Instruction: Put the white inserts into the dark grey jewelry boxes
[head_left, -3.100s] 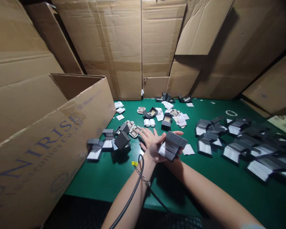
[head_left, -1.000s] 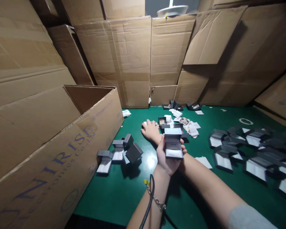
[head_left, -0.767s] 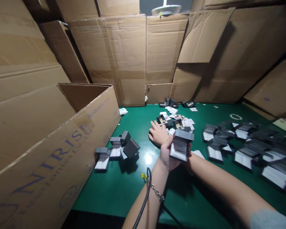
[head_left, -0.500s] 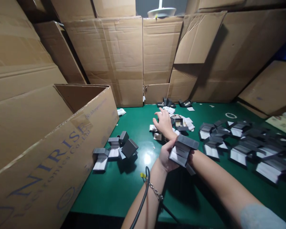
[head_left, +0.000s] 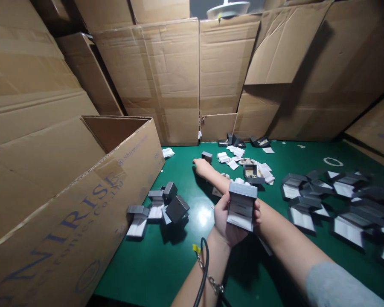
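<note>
In my left hand [head_left: 225, 221] rests an open grey jewellery box [head_left: 243, 207] with a white slotted lining, its lid tipped up at the far side. The fingers wrap round its sides. My right arm reaches beyond it and crosses to the left. My right hand [head_left: 203, 168] is closed against a small dark grey box [head_left: 206, 157], low over the table; its far fingers are hidden. Left of my hands, several open grey boxes [head_left: 155, 204] stand beside a tilted dark box [head_left: 177, 209].
The green table [head_left: 185, 268] carries rows of open grey boxes [head_left: 348, 230] at right and scattered white papers [head_left: 233, 160] around an open black box [head_left: 252, 172]. A large carton [head_left: 121, 187] stands at left; cardboard walls [head_left: 169, 81] close the back. A black cable [head_left: 203, 273] hangs by my left wrist.
My right hand has moved left and its spread fingers have closed; a small dark box now shows beside it. My left hand has turned the open box more squarely towards me. The view shifted slightly.
</note>
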The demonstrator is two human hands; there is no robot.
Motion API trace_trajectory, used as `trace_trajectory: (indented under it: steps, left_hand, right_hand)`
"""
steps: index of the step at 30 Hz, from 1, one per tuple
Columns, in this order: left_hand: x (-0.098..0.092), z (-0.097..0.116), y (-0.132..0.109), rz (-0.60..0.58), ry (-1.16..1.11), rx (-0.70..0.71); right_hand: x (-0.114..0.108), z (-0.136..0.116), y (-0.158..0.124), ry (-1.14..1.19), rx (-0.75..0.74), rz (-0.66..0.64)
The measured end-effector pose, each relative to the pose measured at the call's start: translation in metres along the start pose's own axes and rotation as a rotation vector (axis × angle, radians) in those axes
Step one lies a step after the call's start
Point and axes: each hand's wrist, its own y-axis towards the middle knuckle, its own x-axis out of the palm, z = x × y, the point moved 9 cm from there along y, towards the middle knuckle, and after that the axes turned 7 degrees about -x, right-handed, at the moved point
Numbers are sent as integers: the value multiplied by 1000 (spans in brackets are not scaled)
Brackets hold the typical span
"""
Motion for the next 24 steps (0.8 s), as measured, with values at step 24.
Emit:
trace_trajectory:
  steps: [24]
  left_hand:
    - [-4, -1, 4, 176, -19, 42]
  right_hand:
    - [-114, 310, -28, 197, 766, 423]
